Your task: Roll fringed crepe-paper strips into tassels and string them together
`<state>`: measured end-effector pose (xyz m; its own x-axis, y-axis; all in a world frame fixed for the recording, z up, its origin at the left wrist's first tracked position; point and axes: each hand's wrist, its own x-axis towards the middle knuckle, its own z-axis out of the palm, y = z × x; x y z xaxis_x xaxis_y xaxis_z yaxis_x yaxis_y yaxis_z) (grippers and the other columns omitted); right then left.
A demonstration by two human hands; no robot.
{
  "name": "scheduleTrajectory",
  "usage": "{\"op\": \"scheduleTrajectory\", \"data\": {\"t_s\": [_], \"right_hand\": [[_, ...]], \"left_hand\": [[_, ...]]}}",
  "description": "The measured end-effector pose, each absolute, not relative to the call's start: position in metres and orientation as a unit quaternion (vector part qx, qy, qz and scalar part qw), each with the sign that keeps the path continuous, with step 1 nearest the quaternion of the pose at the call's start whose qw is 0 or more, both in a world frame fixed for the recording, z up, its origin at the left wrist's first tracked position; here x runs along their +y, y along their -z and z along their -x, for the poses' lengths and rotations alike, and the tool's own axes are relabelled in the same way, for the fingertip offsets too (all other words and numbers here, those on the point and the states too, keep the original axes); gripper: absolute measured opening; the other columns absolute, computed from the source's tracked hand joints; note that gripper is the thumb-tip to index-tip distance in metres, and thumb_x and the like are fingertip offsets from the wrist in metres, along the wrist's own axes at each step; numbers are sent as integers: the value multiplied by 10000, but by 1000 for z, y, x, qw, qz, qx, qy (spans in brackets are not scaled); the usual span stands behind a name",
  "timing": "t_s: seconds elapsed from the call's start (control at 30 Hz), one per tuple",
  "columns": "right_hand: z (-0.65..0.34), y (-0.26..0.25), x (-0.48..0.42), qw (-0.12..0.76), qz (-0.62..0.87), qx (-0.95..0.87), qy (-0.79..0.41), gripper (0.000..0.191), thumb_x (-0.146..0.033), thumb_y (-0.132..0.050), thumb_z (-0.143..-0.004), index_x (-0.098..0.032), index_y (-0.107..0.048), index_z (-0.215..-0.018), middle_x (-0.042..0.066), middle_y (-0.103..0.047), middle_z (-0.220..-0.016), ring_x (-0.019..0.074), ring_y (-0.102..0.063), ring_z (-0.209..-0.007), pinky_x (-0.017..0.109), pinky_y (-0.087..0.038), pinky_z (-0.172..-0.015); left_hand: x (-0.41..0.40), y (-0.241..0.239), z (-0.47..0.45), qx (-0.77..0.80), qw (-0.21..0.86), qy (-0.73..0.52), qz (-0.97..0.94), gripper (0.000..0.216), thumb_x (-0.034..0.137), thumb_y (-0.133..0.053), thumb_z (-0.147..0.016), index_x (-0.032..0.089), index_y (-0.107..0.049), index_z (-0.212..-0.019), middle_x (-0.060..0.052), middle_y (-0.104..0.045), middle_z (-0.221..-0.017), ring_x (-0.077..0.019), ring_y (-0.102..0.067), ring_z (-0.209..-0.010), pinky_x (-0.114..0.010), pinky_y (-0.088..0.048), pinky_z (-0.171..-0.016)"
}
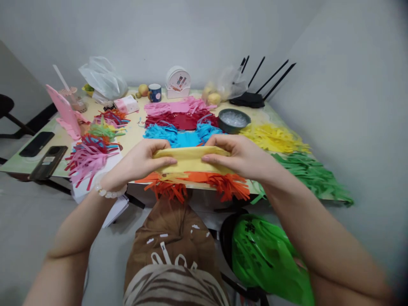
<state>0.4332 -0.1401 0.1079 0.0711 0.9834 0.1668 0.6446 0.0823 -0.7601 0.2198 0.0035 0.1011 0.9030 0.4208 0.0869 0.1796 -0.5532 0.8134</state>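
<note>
A folded strip of yellow tissue paper (188,160) is stretched level between my two hands, above the table's front edge. My left hand (145,159) pinches its left end between thumb and fingers. At the right end, my right hand (237,156) grips it the same way. Just below hangs orange fringed paper (228,183), partly over the table edge. Behind the strip lie blue fringed paper (188,138), dark red fringed paper (183,120) and pink fringed paper (178,106), in rows. Yellow fringes (274,138) and green fringes (312,174) spread to the right.
A dark bowl (234,120), a mug (155,93) and a black router (248,100) with upright antennas stand further back. Multicoloured tassels (91,155) and two phones (36,143) lie at left. A green plastic bag (267,255) sits below the table at right.
</note>
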Motion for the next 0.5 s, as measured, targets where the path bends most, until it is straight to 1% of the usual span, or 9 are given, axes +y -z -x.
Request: {"op": "scheduleTrajectory", "data": {"t_s": [0.07,0.13,0.2,0.23,0.3,0.37,0.43,0.5], "right_hand": [[-431,-98,-145,419,629,-612,-232,173,-340,-677,-820,-172,-668,-785,-3,-618,-692,131,-538,-625,242,-401,-573],[-429,-87,-150,476,615,-578,-249,146,-326,-687,-825,-182,-707,-845,4,-644,-725,136,-566,-627,246,-437,-575],[-426,-76,-153,532,593,-534,-284,131,-322,-704,-820,-204,-732,-872,3,-661,-747,125,-576,-588,240,-455,-543],[-424,-71,-154,559,580,-511,-299,118,-319,-716,-814,-213,-739,-859,3,-668,-758,117,-576,-568,234,-457,-524],[-422,-61,-154,605,552,-478,-318,95,-311,-741,-794,-217,-740,-793,5,-675,-764,104,-572,-543,227,-459,-505],[-419,-54,-152,636,520,-467,-326,107,-297,-755,-776,-210,-725,-722,4,-665,-725,105,-571,-539,232,-465,-514],[-418,-51,-150,652,496,-468,-331,123,-269,-744,-775,-206,-700,-680,-5,-632,-665,110,-568,-543,240,-464,-531],[-418,-50,-148,652,493,-470,-334,127,-246,-717,-783,-203,-679,-670,-10,-610,-653,111,-562,-548,242,-452,-536]], "left_hand": [[0,-96,-216,189,463,-175,-848,263,388,-679,-817,147,-635,-722,19,-597,-644,-105,-551,-563,-203,-412,-525],[-2,-90,-213,207,491,-215,-819,223,357,-677,-811,136,-705,-813,-10,-655,-722,-112,-576,-593,-206,-446,-533],[-4,-83,-210,212,541,-236,-779,206,298,-665,-803,139,-743,-907,-30,-696,-780,-116,-603,-598,-211,-480,-544],[-4,-78,-209,207,570,-241,-758,198,263,-653,-800,143,-753,-921,-33,-705,-777,-115,-611,-588,-214,-495,-555],[-3,-70,-207,192,608,-251,-728,169,205,-628,-799,153,-768,-879,-30,-701,-725,-109,-614,-568,-221,-512,-584],[-3,-63,-207,177,621,-267,-715,164,176,-614,-807,163,-776,-825,-26,-686,-679,-112,-615,-578,-226,-515,-607],[-2,-59,-206,164,619,-278,-716,173,160,-609,-818,175,-781,-804,-29,-687,-691,-119,-619,-612,-227,-510,-620],[-2,-58,-205,152,605,-284,-728,188,139,-603,-825,189,-782,-794,-32,-698,-741,-120,-617,-649,-225,-501,-634]]}}
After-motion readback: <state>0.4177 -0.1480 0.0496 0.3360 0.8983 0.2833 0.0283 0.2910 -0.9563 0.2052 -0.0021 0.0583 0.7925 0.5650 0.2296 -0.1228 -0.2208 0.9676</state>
